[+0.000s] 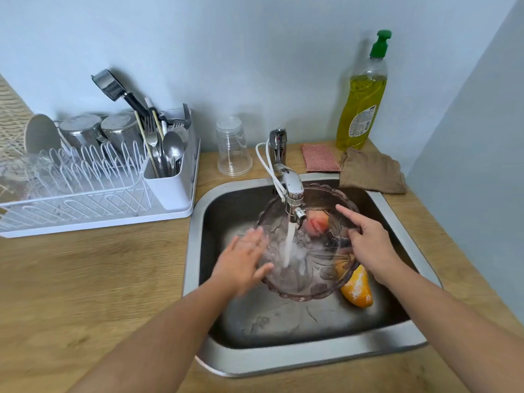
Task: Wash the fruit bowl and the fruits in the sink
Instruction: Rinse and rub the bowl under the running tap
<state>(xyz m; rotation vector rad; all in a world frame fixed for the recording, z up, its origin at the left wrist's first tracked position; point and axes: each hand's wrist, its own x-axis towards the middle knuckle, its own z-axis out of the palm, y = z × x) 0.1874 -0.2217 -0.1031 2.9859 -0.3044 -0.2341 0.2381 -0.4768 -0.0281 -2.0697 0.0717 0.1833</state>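
Observation:
A clear glass fruit bowl (309, 276) with a scalloped rim is tilted inside the steel sink (198, 251), under the running tap (292, 194). My right hand (368, 245) grips the bowl's right rim, index finger stretched out. My left hand (241, 259) lies flat against the bowl's left side, fingers spread and blurred. Water streams into the bowl. A reddish peach-like fruit (317, 222) shows through the glass at the back. A yellow-orange mango (358, 287) lies on the sink floor under the bowl's right edge.
A white dish rack (158, 211) with cups and cutlery stands on the wooden counter at left. An upturned plastic cup (233, 147), a pink sponge (320, 158), a brown cloth (371, 173) and a green-capped soap bottle (363, 100) sit behind the sink.

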